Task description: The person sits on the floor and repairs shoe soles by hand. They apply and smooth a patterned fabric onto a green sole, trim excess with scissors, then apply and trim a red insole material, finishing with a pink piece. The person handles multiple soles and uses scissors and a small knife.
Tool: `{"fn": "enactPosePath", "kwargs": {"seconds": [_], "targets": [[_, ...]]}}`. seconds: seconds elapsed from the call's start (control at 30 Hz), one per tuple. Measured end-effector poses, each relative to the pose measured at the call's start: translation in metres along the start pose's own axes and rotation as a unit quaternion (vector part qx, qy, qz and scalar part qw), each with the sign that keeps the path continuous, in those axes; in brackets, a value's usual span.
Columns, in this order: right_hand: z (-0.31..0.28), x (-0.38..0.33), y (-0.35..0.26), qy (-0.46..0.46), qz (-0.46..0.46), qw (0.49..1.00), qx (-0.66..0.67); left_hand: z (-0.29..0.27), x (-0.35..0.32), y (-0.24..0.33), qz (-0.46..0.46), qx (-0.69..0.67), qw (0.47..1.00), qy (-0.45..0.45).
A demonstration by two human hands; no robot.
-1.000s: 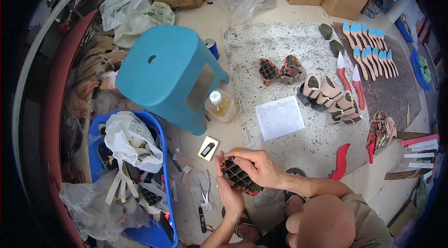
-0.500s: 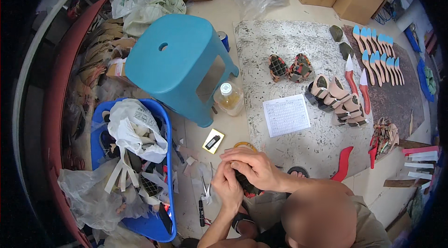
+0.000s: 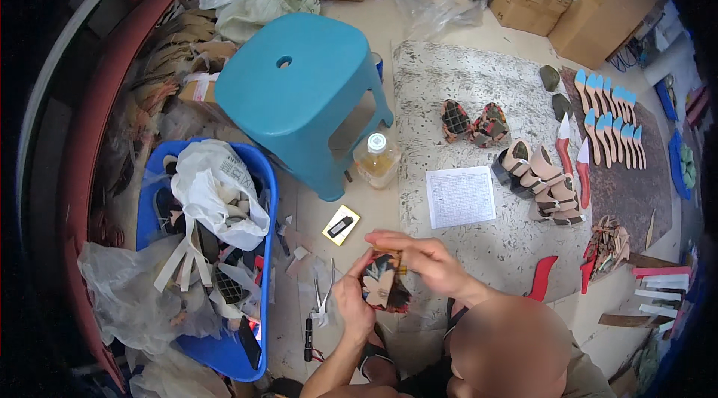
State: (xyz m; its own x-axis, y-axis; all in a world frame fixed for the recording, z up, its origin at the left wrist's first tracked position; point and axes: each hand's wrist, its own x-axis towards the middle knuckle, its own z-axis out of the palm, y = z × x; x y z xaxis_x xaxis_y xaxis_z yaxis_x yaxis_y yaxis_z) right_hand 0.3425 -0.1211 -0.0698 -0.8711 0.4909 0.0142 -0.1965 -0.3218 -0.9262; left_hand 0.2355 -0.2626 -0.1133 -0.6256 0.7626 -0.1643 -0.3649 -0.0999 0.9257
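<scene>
My left hand (image 3: 354,304) is wrapped around a shoe upper (image 3: 381,283) with a dark print and a large pale flower. Stretched out flat, the fingers of my right hand (image 3: 430,263) lie across the far end of the upper; its contact on the underside is hidden. A bit of something yellow shows behind the upper, mostly covered. Left of my hands, metal pliers (image 3: 321,297) lie on the floor by a black pen-like tool (image 3: 308,340). Beyond them is a yellow-and-white card (image 3: 340,225) with a small black object on it.
A blue stool (image 3: 295,76) and a bottle (image 3: 376,161) stand ahead. A blue tub (image 3: 274,248) of scraps is at left. On the scuffed board (image 3: 426,69) are patterned shoe pieces (image 3: 490,125), a paper sheet (image 3: 461,197), strapped shoes (image 3: 550,188) and red-handled knives (image 3: 583,173). Insoles (image 3: 598,136) lie at right.
My right hand has uncurled from over the shoe upper, and its fingers now lie straight. The upper has turned, showing its flower side. The whole view has shifted slightly.
</scene>
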Motion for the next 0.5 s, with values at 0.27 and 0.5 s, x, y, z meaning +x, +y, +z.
{"fn": "enactPosePath", "kwargs": {"seconds": [0.27,0.5], "targets": [[0.0,-0.008,-0.028,-0.071,0.142,0.987,0.036,-0.011,0.011,0.023,0.274,0.192,0.942,-0.029],[0.007,-0.005,-0.026,-0.037,0.153,0.987,0.044,-0.006,0.011,0.033,0.343,0.255,0.903,-0.036]]}}
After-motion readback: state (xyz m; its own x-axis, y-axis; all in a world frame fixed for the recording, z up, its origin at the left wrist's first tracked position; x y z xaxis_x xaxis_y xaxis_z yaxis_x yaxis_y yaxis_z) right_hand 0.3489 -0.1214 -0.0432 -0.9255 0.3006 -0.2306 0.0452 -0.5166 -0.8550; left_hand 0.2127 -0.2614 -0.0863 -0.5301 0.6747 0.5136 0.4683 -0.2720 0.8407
